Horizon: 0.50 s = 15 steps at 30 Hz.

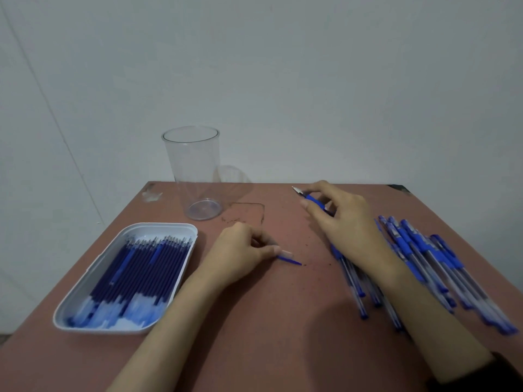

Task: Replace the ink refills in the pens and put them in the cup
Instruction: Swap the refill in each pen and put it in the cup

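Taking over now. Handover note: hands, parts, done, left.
Left hand pinches a blue refill low at the table; old or new, cannot tell.
Right hand holds a pen, tip pointing away.
Tray of refills at left; pile of pens at right.
Cup upright at the far edge, empty.
Done: no pen in the cup.
Left: finish this pen, then the pile.

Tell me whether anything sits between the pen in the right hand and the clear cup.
Nothing visible does. The right hand holds the pen to the right of the cup, with only tabletop between them. The left hand, pinching a refill, and the tray lie nearer the camera, off that path.
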Each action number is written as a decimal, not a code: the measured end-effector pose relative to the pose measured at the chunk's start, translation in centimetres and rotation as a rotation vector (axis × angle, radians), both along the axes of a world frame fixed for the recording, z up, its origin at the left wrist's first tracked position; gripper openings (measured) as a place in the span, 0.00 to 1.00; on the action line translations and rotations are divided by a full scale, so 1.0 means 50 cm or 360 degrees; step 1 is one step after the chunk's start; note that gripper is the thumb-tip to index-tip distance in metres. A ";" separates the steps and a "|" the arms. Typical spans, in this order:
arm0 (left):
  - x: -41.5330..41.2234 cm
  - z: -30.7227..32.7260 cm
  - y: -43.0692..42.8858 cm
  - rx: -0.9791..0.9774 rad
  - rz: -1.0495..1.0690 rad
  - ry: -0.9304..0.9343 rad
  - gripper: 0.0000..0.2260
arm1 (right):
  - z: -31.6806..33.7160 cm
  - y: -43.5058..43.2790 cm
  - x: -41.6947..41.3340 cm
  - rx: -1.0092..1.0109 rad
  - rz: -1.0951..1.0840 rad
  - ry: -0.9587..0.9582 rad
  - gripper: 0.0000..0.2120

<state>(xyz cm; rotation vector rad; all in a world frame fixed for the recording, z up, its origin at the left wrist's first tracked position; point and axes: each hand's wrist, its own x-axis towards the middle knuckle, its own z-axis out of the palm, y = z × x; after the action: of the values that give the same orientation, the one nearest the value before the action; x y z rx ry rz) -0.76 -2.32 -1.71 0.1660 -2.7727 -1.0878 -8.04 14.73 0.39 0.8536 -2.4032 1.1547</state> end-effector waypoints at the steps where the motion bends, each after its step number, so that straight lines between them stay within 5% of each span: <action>1: 0.000 0.002 0.001 -0.0044 -0.0029 -0.0012 0.05 | 0.002 -0.002 0.003 -0.0089 0.0016 -0.0048 0.06; 4: -0.005 0.004 0.010 0.0156 0.0053 0.0147 0.07 | 0.013 -0.010 0.009 -0.0388 0.0143 -0.0480 0.09; 8: 0.004 0.020 0.033 0.1302 -0.0045 0.0329 0.12 | 0.019 -0.024 0.023 -0.0764 0.0474 -0.1192 0.09; 11: 0.015 0.034 0.047 0.1991 -0.0261 0.0262 0.11 | 0.017 -0.029 0.038 -0.0732 0.0724 -0.1635 0.13; 15: 0.010 0.039 0.040 0.2086 -0.0238 0.0304 0.10 | 0.015 -0.033 0.050 -0.0787 0.1017 -0.1863 0.14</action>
<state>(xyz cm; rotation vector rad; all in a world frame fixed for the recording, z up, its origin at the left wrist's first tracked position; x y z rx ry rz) -0.28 -0.32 0.26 -0.0140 -1.5033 -2.5618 -5.54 13.07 1.12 0.9242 -2.3317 3.0044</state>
